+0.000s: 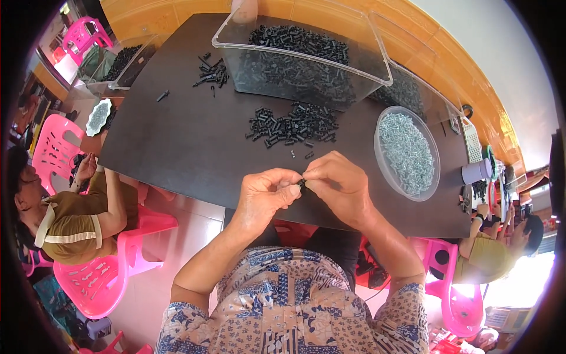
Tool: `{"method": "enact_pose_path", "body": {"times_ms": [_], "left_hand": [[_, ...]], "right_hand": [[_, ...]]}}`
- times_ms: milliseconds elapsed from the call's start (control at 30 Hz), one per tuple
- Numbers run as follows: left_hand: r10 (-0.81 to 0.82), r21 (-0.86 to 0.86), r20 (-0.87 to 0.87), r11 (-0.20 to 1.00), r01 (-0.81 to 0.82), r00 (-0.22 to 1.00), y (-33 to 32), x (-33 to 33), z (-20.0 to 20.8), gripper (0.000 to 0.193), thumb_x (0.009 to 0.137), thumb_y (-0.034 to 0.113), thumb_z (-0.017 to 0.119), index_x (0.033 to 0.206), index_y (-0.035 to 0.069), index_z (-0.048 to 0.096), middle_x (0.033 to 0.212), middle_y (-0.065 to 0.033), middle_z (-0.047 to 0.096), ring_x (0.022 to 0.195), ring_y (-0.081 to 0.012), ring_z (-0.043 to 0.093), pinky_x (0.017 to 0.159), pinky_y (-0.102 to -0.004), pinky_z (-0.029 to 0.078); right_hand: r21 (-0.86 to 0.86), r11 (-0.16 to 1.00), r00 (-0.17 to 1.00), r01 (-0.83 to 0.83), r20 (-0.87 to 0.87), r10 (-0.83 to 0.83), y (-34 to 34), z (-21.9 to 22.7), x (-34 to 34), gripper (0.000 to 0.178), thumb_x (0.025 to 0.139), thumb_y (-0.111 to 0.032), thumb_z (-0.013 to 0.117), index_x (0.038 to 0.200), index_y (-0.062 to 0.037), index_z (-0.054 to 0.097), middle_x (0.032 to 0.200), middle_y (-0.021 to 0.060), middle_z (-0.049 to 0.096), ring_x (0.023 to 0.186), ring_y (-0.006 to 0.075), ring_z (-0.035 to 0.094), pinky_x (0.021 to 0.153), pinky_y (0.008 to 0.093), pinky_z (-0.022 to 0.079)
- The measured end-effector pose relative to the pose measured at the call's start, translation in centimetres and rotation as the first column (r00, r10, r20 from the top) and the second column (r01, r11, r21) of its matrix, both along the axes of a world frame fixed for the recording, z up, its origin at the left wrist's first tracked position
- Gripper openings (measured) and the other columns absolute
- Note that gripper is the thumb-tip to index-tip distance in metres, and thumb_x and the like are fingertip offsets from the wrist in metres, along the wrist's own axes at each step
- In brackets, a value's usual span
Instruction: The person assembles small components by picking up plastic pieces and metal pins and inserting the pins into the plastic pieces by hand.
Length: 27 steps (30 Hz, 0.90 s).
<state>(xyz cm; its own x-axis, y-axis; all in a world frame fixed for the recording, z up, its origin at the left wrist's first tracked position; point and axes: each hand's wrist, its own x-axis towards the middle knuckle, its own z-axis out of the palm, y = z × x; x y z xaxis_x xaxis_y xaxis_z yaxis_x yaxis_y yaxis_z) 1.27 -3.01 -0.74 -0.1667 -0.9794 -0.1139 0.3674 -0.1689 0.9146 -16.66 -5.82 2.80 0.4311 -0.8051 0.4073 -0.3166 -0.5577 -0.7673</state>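
Note:
Close to the table's front edge, my left hand (pixel 266 193) and my right hand (pixel 341 184) meet, fingertips pinched together. Between them is a small black part (pixel 302 184), mostly covered by the fingers; both hands hold it. Just beyond my fingers lie a loose silver metal piece (pixel 293 154) and a single black peg-like piece (pixel 309 156). Farther back is a heap of small black peg-like plastic parts (pixel 289 127). To the right stands a round clear bowl (pixel 377 147) full of small silver metal pieces.
A large clear bin (pixel 300 58) of black parts stands at the table's back, another bin beside it. Scattered black pieces (pixel 213 74) lie left of it. A purple-white cup (pixel 476 171) is at the right edge. People sit on pink chairs (pixel 94 283) at both sides.

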Motion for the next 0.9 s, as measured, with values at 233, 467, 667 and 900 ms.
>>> {"method": "enact_pose_path", "body": {"times_ms": [233,467,667,900], "left_hand": [[-0.058,0.070,0.001,0.996,0.058,0.998,0.0,-0.1,0.6,0.017,0.086,0.013,0.070,0.096,-0.001,0.067,0.077,-0.0035,0.065,0.067,-0.0074,0.058,0.057,-0.0192,0.044],[0.018,0.045,-0.084,0.999,-0.014,0.996,0.2,-0.8,0.4,0.010,0.085,0.007,0.067,0.088,-0.002,0.067,0.074,-0.0047,0.065,0.065,-0.0088,0.059,0.058,-0.0205,0.045],[0.015,0.065,-0.174,0.998,-0.004,0.985,0.3,-1.5,1.0,0.012,0.087,0.009,0.064,0.088,-0.003,0.067,0.075,-0.0062,0.065,0.065,-0.0103,0.059,0.061,-0.0229,0.047],[-0.153,0.072,-0.203,0.983,0.170,0.967,0.8,-0.6,0.7,0.023,0.092,0.014,0.058,0.091,-0.007,0.066,0.077,-0.0108,0.066,0.070,-0.0157,0.060,0.069,-0.0271,0.047]], "right_hand": [[-0.002,0.998,0.996,0.070,0.051,-0.070,0.9,-0.9,0.2,0.017,0.078,0.007,0.063,0.092,-0.0002,0.068,0.092,0.0094,0.064,0.084,0.0172,0.060,0.070,0.0269,0.048],[0.148,0.983,0.983,0.109,0.132,-0.128,2.3,-0.7,0.3,0.031,0.078,0.002,0.069,0.107,0.0013,0.063,0.093,0.0091,0.063,0.082,0.0167,0.059,0.070,0.0276,0.048],[-0.342,0.933,0.983,0.109,-0.105,-0.153,1.9,-1.1,0.9,0.044,0.068,0.002,0.074,0.110,0.0010,0.060,0.088,0.0106,0.062,0.072,0.0238,0.057,0.060,0.0325,0.048],[-0.397,0.909,0.987,0.131,-0.033,-0.156,2.1,-1.9,0.5,0.045,0.064,0.005,0.071,0.107,0.0014,0.060,0.084,0.0101,0.063,0.068,0.0245,0.058,0.060,0.0329,0.049]]}}
